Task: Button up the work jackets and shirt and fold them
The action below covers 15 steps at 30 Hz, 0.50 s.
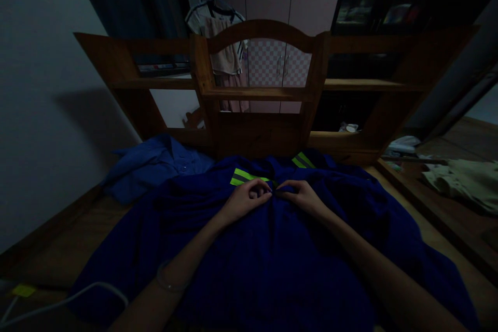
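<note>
A dark blue work jacket (268, 259) with yellow-green and grey reflective strips lies spread over the wooden surface in front of me. My left hand (249, 198) pinches the fabric at the jacket's middle front, just below a reflective strip (249, 176). Facing it, my right hand (301, 196) pinches the fabric on the other side of the front seam. The fingertips of both hands nearly meet. Whether a button or other fastener sits between them is too dark and small to make out.
A lighter blue shirt (155, 163) lies crumpled at the left by the wall. Behind the jacket rises a wooden headboard with shelves (257, 135). Pale green cloth (467, 181) lies at the right. A white cable (78, 295) crosses the lower left. Clothes hang on a rack (218, 26) beyond.
</note>
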Tool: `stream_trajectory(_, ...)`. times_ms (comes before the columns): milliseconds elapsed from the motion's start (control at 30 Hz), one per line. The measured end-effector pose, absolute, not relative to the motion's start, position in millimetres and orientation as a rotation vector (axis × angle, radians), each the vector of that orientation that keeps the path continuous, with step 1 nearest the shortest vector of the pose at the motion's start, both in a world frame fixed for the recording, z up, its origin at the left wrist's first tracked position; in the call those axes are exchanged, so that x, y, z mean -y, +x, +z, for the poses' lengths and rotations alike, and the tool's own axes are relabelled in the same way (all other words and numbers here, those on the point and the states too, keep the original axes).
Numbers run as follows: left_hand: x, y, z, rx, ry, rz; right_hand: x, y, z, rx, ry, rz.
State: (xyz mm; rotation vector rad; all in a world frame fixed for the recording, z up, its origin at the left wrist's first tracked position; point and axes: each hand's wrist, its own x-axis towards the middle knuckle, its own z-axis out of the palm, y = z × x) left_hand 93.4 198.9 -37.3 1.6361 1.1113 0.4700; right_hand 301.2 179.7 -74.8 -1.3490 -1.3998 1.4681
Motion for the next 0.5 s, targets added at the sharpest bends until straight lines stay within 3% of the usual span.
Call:
stream_trajectory(167, -158.6, 79.5, 2.2, -1.442, 1.957, 0.397, -180.0, 306.4, -74.4, 1.365, -1.390, 1.433)
stream_trajectory(367, -85.5, 60.1, -2.7, -1.699, 1.697, 0.390, -176.2, 304.8, -76.0, 1.429, -1.427, 1.408)
stream_trajectory(500, -66.8, 61.3, -18.5, -1.757, 1.494, 0.521, -166.7, 297.4, -61.6, 1.593, -1.527, 0.957)
